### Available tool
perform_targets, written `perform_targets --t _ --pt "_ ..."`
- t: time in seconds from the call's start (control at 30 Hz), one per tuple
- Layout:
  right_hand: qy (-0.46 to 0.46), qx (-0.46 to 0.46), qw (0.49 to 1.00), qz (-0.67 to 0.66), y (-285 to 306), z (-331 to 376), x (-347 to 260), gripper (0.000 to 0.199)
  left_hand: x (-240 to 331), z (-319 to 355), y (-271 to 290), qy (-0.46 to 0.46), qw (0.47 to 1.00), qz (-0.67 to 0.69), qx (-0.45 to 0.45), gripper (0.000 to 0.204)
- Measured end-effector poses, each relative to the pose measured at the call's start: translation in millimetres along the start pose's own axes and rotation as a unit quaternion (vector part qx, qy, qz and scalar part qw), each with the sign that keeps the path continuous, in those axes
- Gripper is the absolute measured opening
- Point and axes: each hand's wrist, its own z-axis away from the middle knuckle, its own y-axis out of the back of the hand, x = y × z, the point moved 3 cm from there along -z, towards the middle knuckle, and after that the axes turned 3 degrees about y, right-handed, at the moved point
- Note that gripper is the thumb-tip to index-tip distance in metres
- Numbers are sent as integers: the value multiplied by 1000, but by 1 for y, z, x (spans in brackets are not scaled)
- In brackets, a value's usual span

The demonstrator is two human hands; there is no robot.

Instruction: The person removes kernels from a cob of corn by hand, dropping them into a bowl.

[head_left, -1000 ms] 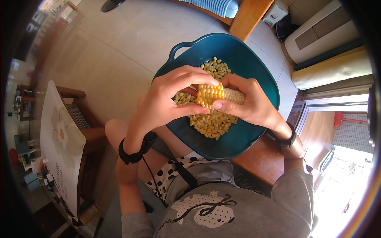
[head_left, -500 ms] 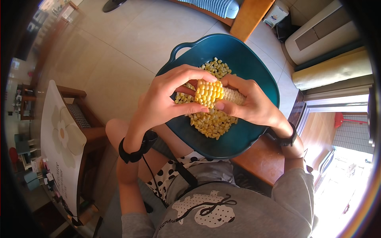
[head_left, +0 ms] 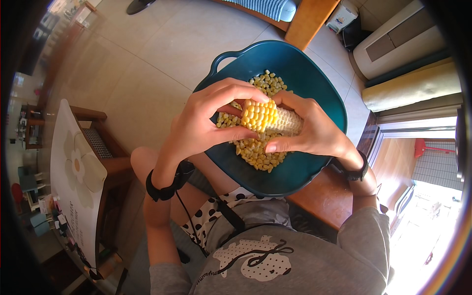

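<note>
A corn cob (head_left: 268, 118) with yellow kernels on its left half and a bare pale right half is held over a teal basin (head_left: 314, 73). My left hand (head_left: 204, 120) wraps around the kernelled end, thumb under it. My right hand (head_left: 314, 132) grips the stripped end. Loose yellow kernels (head_left: 255, 150) lie heaped in the basin below the cob. The basin rests on a wooden stool (head_left: 322, 199) in front of my knees.
A wooden side table (head_left: 105, 162) with a white flowered cloth (head_left: 73, 182) stands to my left. Beige floor tiles (head_left: 142, 64) stretch ahead. A white appliance (head_left: 393, 39) and a rolled yellowish mat (head_left: 413, 88) lie at the right. Black bands sit on both wrists.
The cob has turned slightly in my hands, and my left fingers have shifted on the kernelled end. The basin has stayed put.
</note>
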Motion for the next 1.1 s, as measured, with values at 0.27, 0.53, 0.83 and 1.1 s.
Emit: perform_targets --t 0.27,0.53,0.83,1.1 --pt "-97 11 992 -84 1 1 3 41 7 -3 0 -51 998 -37 -12 48" --pt "-75 20 988 -133 -1 1 6 40 4 -1 0 44 998 34 -16 52" --pt "-56 -2 994 -89 0 1 5 44 -1 -1 2 66 995 70 -14 54" --pt "-19 -24 997 -68 -1 1 4 53 0 -1 0 18 999 46 -11 59"
